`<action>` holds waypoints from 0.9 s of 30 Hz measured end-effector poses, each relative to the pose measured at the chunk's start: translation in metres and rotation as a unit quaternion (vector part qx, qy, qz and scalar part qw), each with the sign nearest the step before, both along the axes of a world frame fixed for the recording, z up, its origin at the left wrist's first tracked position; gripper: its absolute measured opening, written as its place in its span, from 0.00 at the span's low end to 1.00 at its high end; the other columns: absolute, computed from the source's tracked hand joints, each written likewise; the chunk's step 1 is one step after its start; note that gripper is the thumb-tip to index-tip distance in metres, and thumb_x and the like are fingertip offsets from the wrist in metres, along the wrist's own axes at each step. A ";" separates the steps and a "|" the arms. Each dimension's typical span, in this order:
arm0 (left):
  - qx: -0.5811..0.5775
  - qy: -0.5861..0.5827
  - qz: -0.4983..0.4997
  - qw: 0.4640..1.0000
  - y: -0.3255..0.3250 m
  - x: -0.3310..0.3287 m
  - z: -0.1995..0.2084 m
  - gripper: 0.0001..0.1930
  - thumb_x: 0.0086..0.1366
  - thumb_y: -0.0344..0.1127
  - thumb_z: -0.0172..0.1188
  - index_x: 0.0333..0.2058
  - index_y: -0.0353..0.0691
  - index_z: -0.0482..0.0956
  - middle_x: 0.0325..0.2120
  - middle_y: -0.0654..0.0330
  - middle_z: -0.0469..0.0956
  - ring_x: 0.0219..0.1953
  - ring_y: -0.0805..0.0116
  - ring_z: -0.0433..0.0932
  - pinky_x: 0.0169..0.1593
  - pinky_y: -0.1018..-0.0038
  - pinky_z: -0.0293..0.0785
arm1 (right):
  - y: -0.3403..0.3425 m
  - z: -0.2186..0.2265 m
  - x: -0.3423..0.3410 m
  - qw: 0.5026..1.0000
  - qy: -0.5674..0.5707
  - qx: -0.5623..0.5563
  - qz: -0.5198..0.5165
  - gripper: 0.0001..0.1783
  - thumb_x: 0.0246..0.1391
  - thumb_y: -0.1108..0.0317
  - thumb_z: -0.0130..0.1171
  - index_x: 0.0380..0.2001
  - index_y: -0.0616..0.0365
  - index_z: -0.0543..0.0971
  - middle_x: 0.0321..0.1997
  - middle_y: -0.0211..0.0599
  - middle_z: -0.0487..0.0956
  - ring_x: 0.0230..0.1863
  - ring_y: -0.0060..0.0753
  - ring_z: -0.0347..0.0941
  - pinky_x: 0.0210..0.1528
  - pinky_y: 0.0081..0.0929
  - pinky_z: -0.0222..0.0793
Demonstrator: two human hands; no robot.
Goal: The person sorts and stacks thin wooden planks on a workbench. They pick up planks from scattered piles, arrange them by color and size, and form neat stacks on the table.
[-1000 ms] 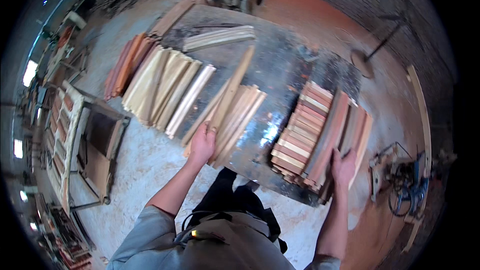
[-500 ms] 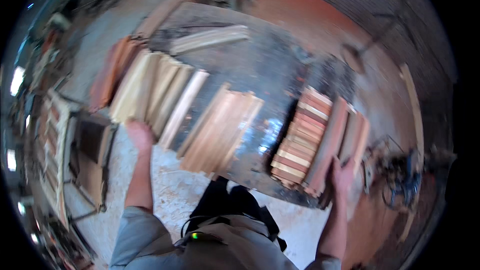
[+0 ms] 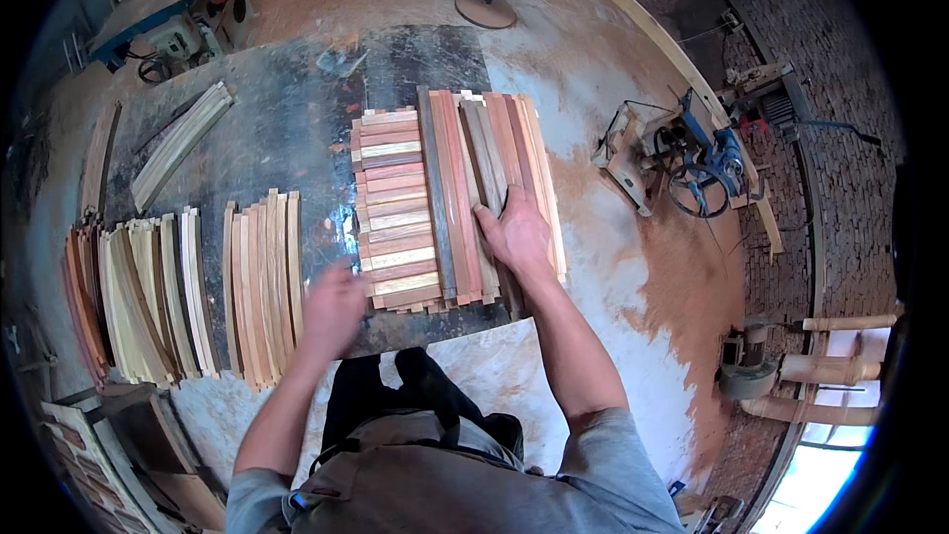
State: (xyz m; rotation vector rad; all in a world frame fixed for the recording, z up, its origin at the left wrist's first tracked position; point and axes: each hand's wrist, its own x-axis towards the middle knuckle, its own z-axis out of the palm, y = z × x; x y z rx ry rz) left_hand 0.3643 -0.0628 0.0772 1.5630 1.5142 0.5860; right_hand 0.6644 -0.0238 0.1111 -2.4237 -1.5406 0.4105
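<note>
My right hand [image 3: 518,233] rests on the stack of wooden strips, thumb and fingers around a dark brown wooden strip [image 3: 484,148] lying lengthwise on top. Beside it are reddish, grey-brown and pale lengthwise strips. To their left, a layer of short-looking crosswise strips [image 3: 395,188] alternates cream, red and brown. My left hand [image 3: 334,314] is smeared by motion near the lower left corner of this stack; its fingers cannot be made out. Left of it lies a group of light brown strips [image 3: 262,287] on the dark table [image 3: 287,138].
Cream strips [image 3: 138,297] and reddish-brown strips [image 3: 81,287] line the table's left side. A loose pale bundle [image 3: 183,148] lies farther back. A blue machine with a wheel [image 3: 702,173] stands on the floor at right. Behind the table is a round-based stand [image 3: 484,10].
The view has swung to the right. My left hand has moved from the cream strips toward the mixed-colour stack. My right hand has shifted from the stack's right side onto its top.
</note>
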 end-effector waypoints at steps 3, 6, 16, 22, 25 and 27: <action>-0.086 0.011 -0.113 0.990 0.000 0.086 0.025 0.30 0.61 0.43 0.61 0.56 0.27 0.68 0.34 0.45 0.81 0.38 0.54 0.82 0.43 0.65 0.77 | -0.002 -0.006 0.001 1.000 0.001 0.021 0.007 0.32 0.52 0.46 0.61 0.47 0.65 0.72 0.51 0.60 0.74 0.50 0.60 0.75 0.51 0.50 0.71; 0.028 0.055 -0.144 0.988 -0.002 0.117 0.015 0.29 0.60 0.43 0.62 0.53 0.26 0.69 0.34 0.44 0.80 0.38 0.51 0.82 0.44 0.63 0.77 | -0.004 -0.003 0.003 1.000 0.006 0.010 0.001 0.33 0.52 0.46 0.61 0.48 0.65 0.71 0.52 0.59 0.73 0.50 0.59 0.75 0.52 0.50 0.71; -0.293 -0.266 -0.001 0.919 0.005 0.094 -0.012 0.12 0.68 0.28 0.52 0.48 0.30 0.70 0.22 0.62 0.73 0.23 0.73 0.78 0.26 0.80 0.75 | -0.003 -0.001 0.007 1.000 0.020 -0.001 -0.003 0.33 0.53 0.46 0.60 0.49 0.66 0.72 0.53 0.59 0.73 0.52 0.60 0.74 0.54 0.51 0.70; -0.309 -0.348 0.013 0.885 -0.020 0.066 -0.013 0.14 0.66 0.27 0.52 0.50 0.31 0.70 0.22 0.64 0.74 0.21 0.74 0.75 0.28 0.77 0.77 | -0.004 -0.001 0.006 1.000 0.015 0.006 0.007 0.34 0.53 0.46 0.60 0.50 0.65 0.71 0.53 0.60 0.74 0.52 0.59 0.74 0.54 0.50 0.69; -0.288 -0.348 0.023 0.892 -0.034 0.053 -0.017 0.12 0.65 0.27 0.54 0.47 0.30 0.71 0.23 0.65 0.72 0.22 0.77 0.74 0.29 0.76 0.76 | -0.005 -0.013 0.009 0.999 -0.009 0.042 0.021 0.33 0.52 0.45 0.61 0.49 0.65 0.72 0.51 0.61 0.74 0.50 0.61 0.74 0.53 0.50 0.69; -0.267 -0.337 0.008 0.903 -0.042 0.048 -0.025 0.13 0.64 0.26 0.54 0.47 0.30 0.71 0.24 0.64 0.73 0.23 0.76 0.74 0.28 0.76 0.74 | -0.005 -0.017 0.008 0.996 -0.031 0.074 0.028 0.33 0.51 0.45 0.61 0.47 0.65 0.73 0.49 0.61 0.76 0.48 0.61 0.75 0.51 0.50 0.70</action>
